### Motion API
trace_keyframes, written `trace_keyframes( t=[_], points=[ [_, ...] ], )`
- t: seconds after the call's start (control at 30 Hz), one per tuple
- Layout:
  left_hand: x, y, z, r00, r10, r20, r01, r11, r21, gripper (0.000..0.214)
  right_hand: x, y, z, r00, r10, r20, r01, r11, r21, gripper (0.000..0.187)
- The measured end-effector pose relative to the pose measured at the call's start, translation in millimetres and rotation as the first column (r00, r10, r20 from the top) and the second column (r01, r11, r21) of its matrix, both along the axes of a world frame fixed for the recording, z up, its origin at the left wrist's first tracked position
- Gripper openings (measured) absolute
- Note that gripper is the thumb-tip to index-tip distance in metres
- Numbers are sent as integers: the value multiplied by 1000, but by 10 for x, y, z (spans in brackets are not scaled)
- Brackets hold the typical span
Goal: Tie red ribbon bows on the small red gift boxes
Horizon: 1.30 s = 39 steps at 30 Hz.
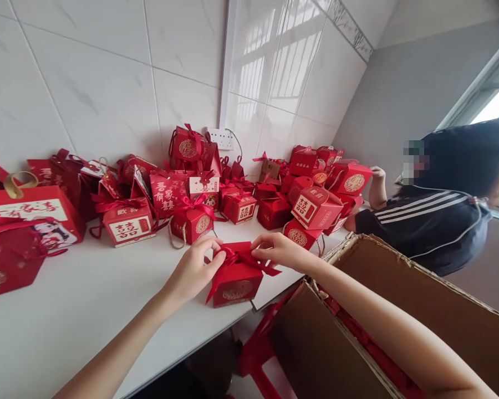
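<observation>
At the far left, a large red gift box with a gold ribbon handle is standing on the white tabletop, a deep-red gift box sitting just in front of it; further right, a double-happiness favour box and a medallion favour box with a rope handle are lining the middle, others crowding against the tiled wall behind, probably to leave the front edge for handwork.

The left hand is pinching the left side of a red satin bow, thumb and forefinger appearing closed on it; the bow is sitting on top of a red medallion gift box, which is standing upright near the table's front edge, likely so that both hands can reach it comfortably; the right hand is gripping the bow's other side between thumb and fingers, seemingly balancing the left so the loops are staying even.

Beyond, a heap of favour boxes is filling the table's right end, probably stacked to save space; a co-worker's hand is hovering beside it, contact unclear; below, an open cardboard carton is standing beneath the right forearm, presumably within easy reach.
</observation>
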<state>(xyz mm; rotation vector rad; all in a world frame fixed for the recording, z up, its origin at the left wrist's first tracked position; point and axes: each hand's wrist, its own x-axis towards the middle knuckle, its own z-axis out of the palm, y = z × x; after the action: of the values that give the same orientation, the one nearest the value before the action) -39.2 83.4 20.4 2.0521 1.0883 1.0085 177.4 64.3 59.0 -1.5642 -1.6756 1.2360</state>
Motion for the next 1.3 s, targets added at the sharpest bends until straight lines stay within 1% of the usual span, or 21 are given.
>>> trace_keyframes(
  t=[0.07,0.13,0.27,0.37,0.47,0.53,0.6,0.67,0.73,0.8,0.83,0.9,0.97,1.0,1.07,1.13,1.17,1.23,1.27,1.3],
  points=[
    [-14,-7,20,1000,11,11,-11,1000,-20,24,-7,-35,-20,995,7,-96,-12,999,-52,10],
    [-33,-11,41,999,19,27,-18,999,-46,25,-12,-62,-39,987,5,-161,-17,997,-76,17],
    [-83,-6,69,998,62,13,-61,996,-71,26,-9,-109,-76,988,12,-152,-25,996,-88,27],
    [-108,2,80,996,92,-15,-93,993,-74,27,-12,-168,-108,990,5,-139,-6,1000,-10,29],
    [-110,11,78,997,70,-45,-74,993,-93,27,-27,-263,-126,993,-49,-110,63,990,126,29],
    [-101,20,60,997,53,-58,-58,995,-80,26,-43,-333,-122,995,-68,-72,82,975,208,29],
    [-89,28,36,997,53,-63,-55,998,-37,23,-61,-398,-103,997,-73,-23,76,961,264,24],
    [-77,21,23,997,64,-52,-64,998,7,20,-81,-451,-73,998,-60,23,51,955,293,14],
    [-68,-13,41,996,87,-21,-86,996,32,23,-96,-491,-40,998,-42,44,26,945,325,8],
    [-66,-78,91,992,124,-24,-123,992,23,30,-101,-511,-14,995,-43,86,8,929,369,8],
    [-67,-118,125,990,125,-63,-125,992,-1,33,-99,-513,-7,992,-51,113,3,920,392,9],
    [-68,-201,191,978,86,-192,-101,992,-70,34,-83,-493,-5,987,-60,151,-9,909,416,12],
    [-74,-259,237,955,27,-294,-66,990,-123,31,-52,-442,-19,990,-57,130,-4,906,422,14],
    [-84,-269,250,951,6,-308,-48,990,-129,32,-30,-406,-29,992,-63,110,10,905,425,15],
    [-132,-243,258,960,-23,-279,-10,993,-118,36,38,-322,-41,992,-104,74,62,901,429,17],
    [-242,-158,258,975,-37,-221,9,992,-127,38,150,-237,-30,981,-188,51,146,883,446,18],
    [-322,-101,263,984,-23,-178,-2,990,-140,37,226,-202,-13,969,-244,33,203,869,451,17],
    [-516,20,296,998,57,-21,-60,978,-198,34,407,-151,46,933,-356,-47,338,830,443,15],
    [-616,73,329,988,117,103,-90,967,-239,30,503,-137,87,911,-395,-120,407,808,426,13],
    [-706,117,375,953,179,246,-106,953,-284,24,591,-130,136,887,-414,-203,461,790,403,11]
  ],
)
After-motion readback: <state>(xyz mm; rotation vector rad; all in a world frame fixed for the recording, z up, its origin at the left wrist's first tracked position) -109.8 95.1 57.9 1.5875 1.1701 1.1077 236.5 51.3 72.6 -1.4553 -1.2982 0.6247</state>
